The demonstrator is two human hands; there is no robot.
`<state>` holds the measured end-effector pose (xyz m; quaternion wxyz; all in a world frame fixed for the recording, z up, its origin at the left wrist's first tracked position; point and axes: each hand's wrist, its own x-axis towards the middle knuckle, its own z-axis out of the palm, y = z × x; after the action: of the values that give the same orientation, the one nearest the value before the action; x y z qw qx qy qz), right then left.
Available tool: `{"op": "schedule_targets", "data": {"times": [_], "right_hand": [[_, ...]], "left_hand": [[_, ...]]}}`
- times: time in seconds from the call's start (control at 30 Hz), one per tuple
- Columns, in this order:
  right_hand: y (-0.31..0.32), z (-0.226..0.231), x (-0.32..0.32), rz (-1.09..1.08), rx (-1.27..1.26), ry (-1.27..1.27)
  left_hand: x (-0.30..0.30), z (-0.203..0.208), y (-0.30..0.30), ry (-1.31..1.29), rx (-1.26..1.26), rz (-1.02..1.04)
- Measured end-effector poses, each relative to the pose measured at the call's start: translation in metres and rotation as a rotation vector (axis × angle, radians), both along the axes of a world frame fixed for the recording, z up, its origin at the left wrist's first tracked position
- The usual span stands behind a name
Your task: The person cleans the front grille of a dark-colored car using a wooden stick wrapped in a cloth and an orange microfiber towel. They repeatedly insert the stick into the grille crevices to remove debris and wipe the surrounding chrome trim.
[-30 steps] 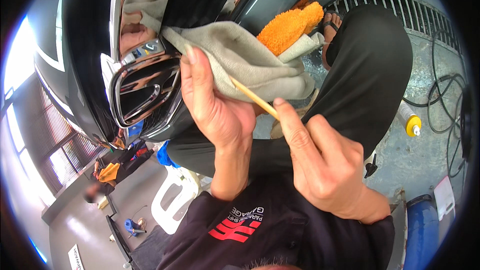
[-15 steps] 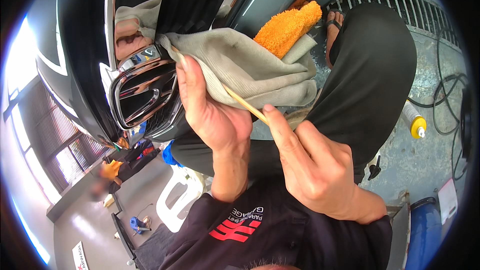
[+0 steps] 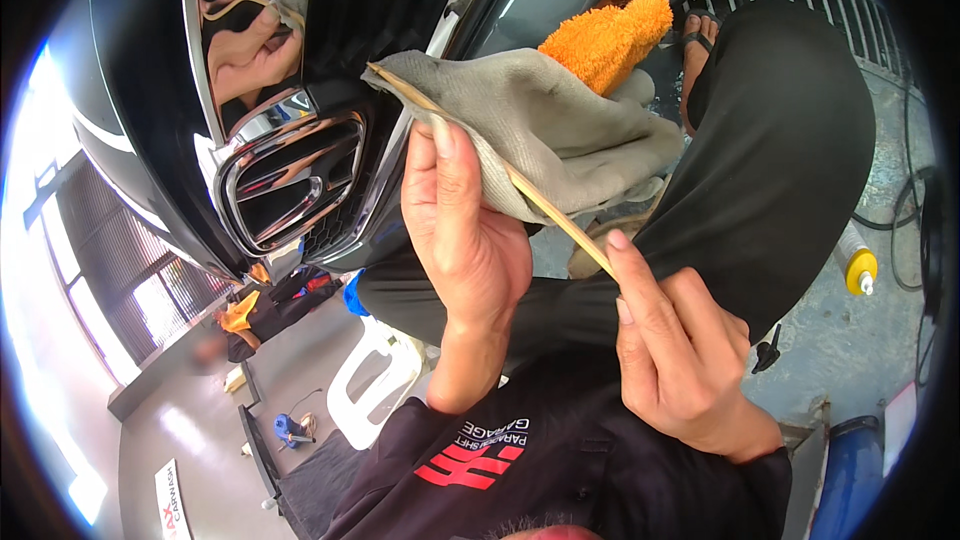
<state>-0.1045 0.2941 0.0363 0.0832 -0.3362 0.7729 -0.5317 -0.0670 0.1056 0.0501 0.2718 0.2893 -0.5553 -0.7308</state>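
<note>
A thin wooden stick (image 3: 565,223) slants through a damp-looking grey cloth (image 3: 575,130), its far tip lying against the cloth's upper left corner. My left hand (image 3: 468,215) pinches the cloth and stick between thumb and fingers, palm turned up. Farther down, my right hand (image 3: 685,350) grips the stick's near end with its fingers. Just left of the cloth is the chrome emblem (image 3: 290,185) on a black car grille (image 3: 375,0). The cloth's tip stands apart from the emblem. A fluffy orange towel (image 3: 610,40) rests beside the cloth's far edge.
A yellow-capped bottle (image 3: 857,265) and black hose (image 3: 905,210) lie on the floor at right, below a metal drain grate (image 3: 810,0). A white plastic chair (image 3: 375,380) stands at lower left. Another person in orange (image 3: 240,315) is in the background. A blue drum (image 3: 850,485) stands lower right.
Both hands have moved right, drawing the cloth and stick away from the emblem's edge. More of the stick's far end now shows along the cloth.
</note>
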Motion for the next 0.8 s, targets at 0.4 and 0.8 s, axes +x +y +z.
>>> {"op": "schedule_targets", "data": {"times": [0.4, 0.8], "right_hand": [[-0.031, -0.001, -0.015, 0.103, -0.133, -0.011], [0.003, 0.016, -0.031, 0.195, -0.031, 0.026]], "left_hand": [[0.004, 0.015, -0.023, 0.114, 0.103, 0.041], [0.010, 0.019, -0.030, 0.132, 0.049, 0.097]]}}
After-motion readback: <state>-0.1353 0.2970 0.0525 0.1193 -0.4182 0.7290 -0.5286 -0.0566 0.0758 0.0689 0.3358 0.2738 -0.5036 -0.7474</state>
